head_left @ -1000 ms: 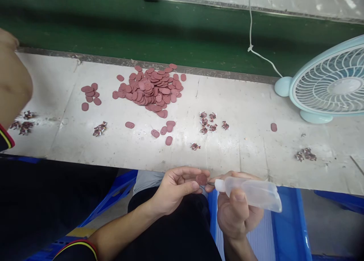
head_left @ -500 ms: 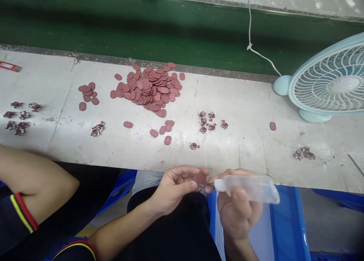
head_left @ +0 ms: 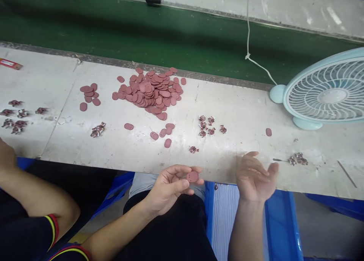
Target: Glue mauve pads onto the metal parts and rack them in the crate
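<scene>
My left hand [head_left: 170,189] pinches a flat reddish oval piece [head_left: 192,176] with small dark marks, just in front of the table's near edge. Over that edge farther right is my right hand [head_left: 256,175], slightly blurred, with its fingers apart and nothing seen in it. A thin dark tool [head_left: 279,160] lies right of it, its tip touching a cluster of small brown-and-white figures [head_left: 298,159]. A large heap of reddish ovals [head_left: 153,92] sits on the table [head_left: 227,98]. More small figures [head_left: 211,131] stand in a group between the heap and my right hand.
A light blue fan [head_left: 331,96] stands at the right, its white cord [head_left: 258,65] running back over a green strip [head_left: 199,44]. Below the table is a blue bin [head_left: 284,219]. Another person's arm [head_left: 42,192] is at the left. A thin rod [head_left: 347,173] lies at the right.
The translucent bottle that was in my right hand is out of sight. That hand has moved right and opened. My left hand still holds the oval. The neighbour's arm has shifted left.
</scene>
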Available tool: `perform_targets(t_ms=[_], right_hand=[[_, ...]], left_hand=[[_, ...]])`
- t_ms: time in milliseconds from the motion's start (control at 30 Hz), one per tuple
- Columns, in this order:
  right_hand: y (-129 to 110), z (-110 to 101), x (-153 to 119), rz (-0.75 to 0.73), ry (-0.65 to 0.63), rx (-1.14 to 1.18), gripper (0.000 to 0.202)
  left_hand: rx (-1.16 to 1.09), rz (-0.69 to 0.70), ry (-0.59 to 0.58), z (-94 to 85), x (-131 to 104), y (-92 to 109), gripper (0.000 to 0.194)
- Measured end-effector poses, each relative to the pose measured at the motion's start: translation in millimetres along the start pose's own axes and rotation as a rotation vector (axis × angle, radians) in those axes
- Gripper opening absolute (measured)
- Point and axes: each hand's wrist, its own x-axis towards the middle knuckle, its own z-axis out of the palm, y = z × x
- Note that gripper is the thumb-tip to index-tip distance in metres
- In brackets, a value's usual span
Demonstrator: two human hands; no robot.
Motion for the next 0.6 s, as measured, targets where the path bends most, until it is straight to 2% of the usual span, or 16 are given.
perform_targets(t_ms=[67,100,133,200,267,333,400,467,533,600], right_hand=[[0.3,9.1,-9.8,-0.179,-0.142,0.110,0.037],[0.6,16.5,-12.7,-0.251,-0.147,0.105,0.030],[1.1,25.6,-12.7,-0.296,-0.098,0.032,0.026],[2.1,46.0,-1.9,-0.357,0.043,-0.329,0.027],[2.6,64.3,21.5,-0.410,0.171,-0.755,0.032],[2.7,75.6,48.4,-0.438,0.237,-1.017,0.038],[2.3,79.2,68.2,-0.434,0.227,-1.059,0.037],[0.6,77.5,74.3,-0.423,0.212,-1.087,0.032],[-3.6,74.1,65.9,-0.415,0.190,-1.092,0.026],[-10.1,71.7,45.3,-0.409,0.158,-1.079,0.023]], left_hand=[[0.003,0.010,0.032,-2.9,-1.0,2.8,0.022],[0.002,0.016,0.046,-4.2,-1.5,4.3,0.022],[-0.001,0.023,0.056,-5.1,-1.9,5.6,0.021],[-0.015,0.036,0.066,-6.1,-2.3,7.7,0.018],[-0.029,0.047,0.062,-5.7,-2.2,8.9,0.017],[-0.038,0.055,0.056,-5.1,-2.4,9.5,0.016],[-0.039,0.061,0.057,-5.1,-3.3,9.8,0.017],[-0.041,0.064,0.065,-6.1,-4.6,10.1,0.016],[-0.042,0.064,0.077,-7.7,-5.7,10.4,0.016],[-0.041,0.056,0.089,-8.5,-5.9,10.6,0.015]])
